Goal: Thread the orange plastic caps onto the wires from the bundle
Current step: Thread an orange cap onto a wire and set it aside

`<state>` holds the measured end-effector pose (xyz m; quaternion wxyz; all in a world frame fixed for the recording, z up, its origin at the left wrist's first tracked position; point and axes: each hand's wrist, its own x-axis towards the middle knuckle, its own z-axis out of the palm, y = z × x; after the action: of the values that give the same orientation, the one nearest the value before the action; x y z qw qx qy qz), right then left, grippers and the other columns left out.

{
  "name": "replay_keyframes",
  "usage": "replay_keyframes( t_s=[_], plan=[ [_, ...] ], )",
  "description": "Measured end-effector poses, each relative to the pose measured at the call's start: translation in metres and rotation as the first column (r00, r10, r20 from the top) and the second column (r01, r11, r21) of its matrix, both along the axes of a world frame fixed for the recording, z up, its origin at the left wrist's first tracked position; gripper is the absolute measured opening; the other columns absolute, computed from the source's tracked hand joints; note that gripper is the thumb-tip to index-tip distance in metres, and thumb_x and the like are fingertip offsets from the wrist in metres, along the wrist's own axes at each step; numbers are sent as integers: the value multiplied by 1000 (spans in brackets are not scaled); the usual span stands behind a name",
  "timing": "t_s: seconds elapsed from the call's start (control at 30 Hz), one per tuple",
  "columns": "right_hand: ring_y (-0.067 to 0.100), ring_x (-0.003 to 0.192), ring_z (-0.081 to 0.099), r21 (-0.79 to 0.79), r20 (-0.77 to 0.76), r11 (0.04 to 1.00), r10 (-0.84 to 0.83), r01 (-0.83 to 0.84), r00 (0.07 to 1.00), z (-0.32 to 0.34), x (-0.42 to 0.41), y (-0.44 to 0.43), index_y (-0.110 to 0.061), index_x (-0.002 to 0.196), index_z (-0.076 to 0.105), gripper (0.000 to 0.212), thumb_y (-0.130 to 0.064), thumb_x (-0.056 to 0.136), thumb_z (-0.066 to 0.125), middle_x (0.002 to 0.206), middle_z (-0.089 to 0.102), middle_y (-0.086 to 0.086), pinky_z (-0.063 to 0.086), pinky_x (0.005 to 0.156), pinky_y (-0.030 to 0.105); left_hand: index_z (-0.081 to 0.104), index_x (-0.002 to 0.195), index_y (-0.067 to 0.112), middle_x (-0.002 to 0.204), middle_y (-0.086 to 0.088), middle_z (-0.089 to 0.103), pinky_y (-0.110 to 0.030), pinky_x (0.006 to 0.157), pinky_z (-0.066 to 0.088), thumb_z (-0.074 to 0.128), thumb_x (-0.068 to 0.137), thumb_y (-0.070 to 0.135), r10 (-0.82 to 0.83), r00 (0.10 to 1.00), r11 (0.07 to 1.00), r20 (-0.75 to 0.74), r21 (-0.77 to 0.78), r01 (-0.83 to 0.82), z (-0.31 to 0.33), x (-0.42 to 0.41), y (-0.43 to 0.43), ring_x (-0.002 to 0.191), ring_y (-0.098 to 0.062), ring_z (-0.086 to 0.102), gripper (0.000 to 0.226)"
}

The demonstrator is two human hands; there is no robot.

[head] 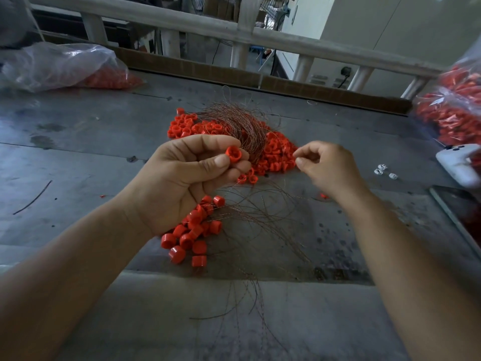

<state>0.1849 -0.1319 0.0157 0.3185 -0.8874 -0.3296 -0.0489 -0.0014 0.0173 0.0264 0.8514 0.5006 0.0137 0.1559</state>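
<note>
My left hand [187,175] pinches one orange cap [233,154] between thumb and fingers, its open side facing me, and also grips the bundle of thin wires [242,126] that fans out behind it. My right hand [325,168] is just right of the cap, thumb and forefinger pinched together as if on a thin wire too fine to make out. A pile of loose orange caps [276,155] lies beyond both hands. Caps with wires through them [194,230] lie below my left hand, their wires trailing toward me.
The grey metal table [78,152] carries a clear bag of orange caps [65,66] at far left and another bag [453,108] at far right. A white device [458,162], small white bits [382,171] and a dark phone [460,217] lie at right. A wooden rail [234,29] runs behind.
</note>
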Motion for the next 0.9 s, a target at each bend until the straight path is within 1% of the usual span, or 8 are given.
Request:
replay_keyframes(
  t_s=[0.07, 0.17, 0.3, 0.37, 0.57, 0.7, 0.8, 0.9],
  plan=[
    [8, 76, 52, -72, 5, 997, 30, -29, 1000, -8, 0, 3, -19, 99, 68, 18, -12, 84, 63, 83, 60, -7, 37, 73, 17, 75, 77, 9, 79, -9, 72, -16, 61, 54, 65, 58, 6, -7, 1000, 1000, -1, -5, 7, 0, 0, 0, 75, -15, 71, 21],
    [8, 78, 50, -109, 45, 993, 50, -45, 998, -14, 0, 9, -18, 103, 67, 21, -12, 83, 64, 89, 57, -6, 38, 74, 21, 74, 77, 8, 79, -9, 72, -16, 61, 54, 58, 65, 1, -8, 1000, 1000, -6, -8, 8, 0, 0, 0, 74, -15, 70, 22],
    [13, 81, 52, -96, 55, 995, 29, -24, 998, -19, 1, 13, -19, 87, 62, 11, -10, 81, 64, 92, 56, -4, 44, 75, 27, 75, 77, 8, 79, -8, 72, -16, 60, 54, 54, 68, -1, -4, 1000, 1000, -8, 1, 4, -1, -1, -1, 74, -15, 71, 24],
    [14, 81, 53, -87, 62, 996, 31, -25, 998, -20, 2, 14, -18, 83, 60, 11, -9, 81, 64, 91, 57, -3, 45, 76, 29, 75, 77, 8, 79, -8, 72, -16, 60, 54, 60, 64, 2, -6, 1000, 1000, -8, 3, 6, 0, 0, -1, 74, -14, 71, 20],
    [8, 71, 52, 12, 24, 1000, 22, -22, 999, -20, 6, 10, -16, 90, 61, 12, -12, 80, 67, 77, 55, -9, 41, 69, 20, 75, 78, 8, 79, -9, 72, -16, 61, 54, 66, 56, 7, 6, 1000, 1000, -14, 14, -5, -1, 0, -1, 74, -15, 71, 23],
    [1, 62, 50, 85, 7, 996, -8, 7, 1000, -10, 8, 2, -21, 73, 57, 14, -24, 83, 66, 66, 54, -14, 36, 54, 9, 74, 77, 8, 79, -9, 72, -17, 61, 54, 67, 55, 8, 18, 1000, 1000, -23, 19, -17, -2, 1, -1, 74, -15, 71, 23],
    [4, 52, 56, 316, -222, 949, 64, 9, 973, 2, 0, 0, -21, 70, 56, 18, -22, 86, 63, 59, 60, -8, 43, 54, 12, 74, 77, 7, 78, -9, 72, -17, 61, 54, 64, 61, 5, 26, 999, 999, -38, 39, -24, -3, 2, -2, 74, -16, 71, 19],
    [4, 50, 59, 541, -494, 841, 335, -19, 802, 14, -17, 1, -15, 79, 61, 10, -16, 88, 57, 55, 64, -6, 48, 48, 17, 74, 78, 8, 79, -8, 72, -17, 62, 54, 56, 67, 0, 35, 998, 997, -49, 65, -32, -4, 2, -3, 75, -15, 71, 23]
  ],
)
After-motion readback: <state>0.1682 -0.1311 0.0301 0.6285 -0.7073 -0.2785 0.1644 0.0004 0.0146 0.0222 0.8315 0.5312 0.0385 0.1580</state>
